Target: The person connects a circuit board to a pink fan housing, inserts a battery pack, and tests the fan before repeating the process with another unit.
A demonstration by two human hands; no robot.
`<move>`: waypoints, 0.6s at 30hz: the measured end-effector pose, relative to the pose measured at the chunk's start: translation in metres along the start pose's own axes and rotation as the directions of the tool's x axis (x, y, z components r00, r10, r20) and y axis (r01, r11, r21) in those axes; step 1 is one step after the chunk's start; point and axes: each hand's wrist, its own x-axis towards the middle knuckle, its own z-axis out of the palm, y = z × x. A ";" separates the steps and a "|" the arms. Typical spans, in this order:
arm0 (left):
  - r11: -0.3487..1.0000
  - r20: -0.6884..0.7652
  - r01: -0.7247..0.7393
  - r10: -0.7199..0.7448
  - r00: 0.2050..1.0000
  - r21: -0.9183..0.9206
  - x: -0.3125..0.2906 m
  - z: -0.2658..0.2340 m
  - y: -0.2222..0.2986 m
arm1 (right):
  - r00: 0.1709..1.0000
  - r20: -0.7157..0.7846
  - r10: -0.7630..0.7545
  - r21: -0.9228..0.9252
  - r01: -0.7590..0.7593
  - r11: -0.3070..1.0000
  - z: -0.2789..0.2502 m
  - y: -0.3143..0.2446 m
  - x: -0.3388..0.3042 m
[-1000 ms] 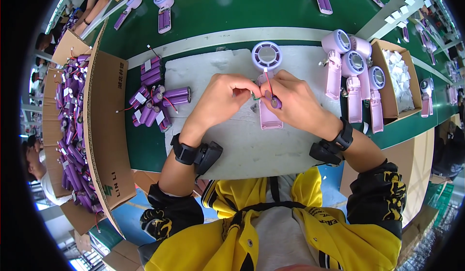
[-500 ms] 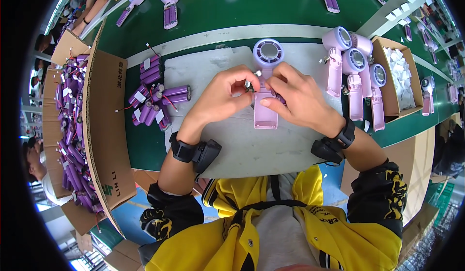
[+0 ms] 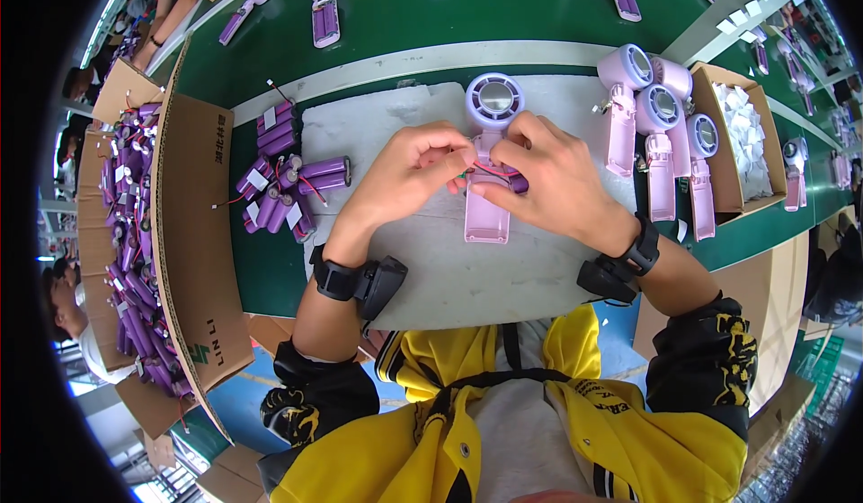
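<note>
A lilac handheld fan [image 3: 494, 98] lies on the pale mat, round head away from me. Its open pink handle shell [image 3: 486, 224] points toward me. Over the upper handle, my left hand [image 3: 404, 179] is closed, fingertips pinching the end of thin red and dark wires [image 3: 490, 169]. A bit of green circuit board shows beneath those fingertips. My right hand [image 3: 571, 184] is closed on a purple battery pack [image 3: 519, 182], mostly hidden by the fingers. The wires stretch between both hands.
Several purple battery packs [image 3: 286, 184] lie left of the mat [image 3: 387, 107], beside a cardboard box [image 3: 200, 233] full of them. To the right are several opened fans [image 3: 661, 112] and a box of white pieces [image 3: 742, 143]. More fans [image 3: 322, 4] rest beyond the pale rail.
The white connector and board at my left fingertips are now mostly covered, and red wire shows between the hands. The fan has shifted slightly left; fans beyond the rail have shifted right.
</note>
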 end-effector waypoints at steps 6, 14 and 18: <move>1.000 0.042 -0.006 0.007 0.999 -0.017 0.000 -0.004 -0.003 | 0.990 0.067 0.123 0.193 -0.133 0.972 0.001 0.000 0.000; 0.999 0.078 -0.024 0.026 0.997 -0.024 0.002 -0.006 -0.008 | 0.984 0.045 0.171 0.469 -0.172 0.866 0.006 0.005 -0.003; 0.997 0.078 -0.035 0.040 0.996 -0.062 0.001 -0.005 -0.006 | 0.988 0.025 0.155 0.502 -0.146 0.852 0.008 0.009 -0.003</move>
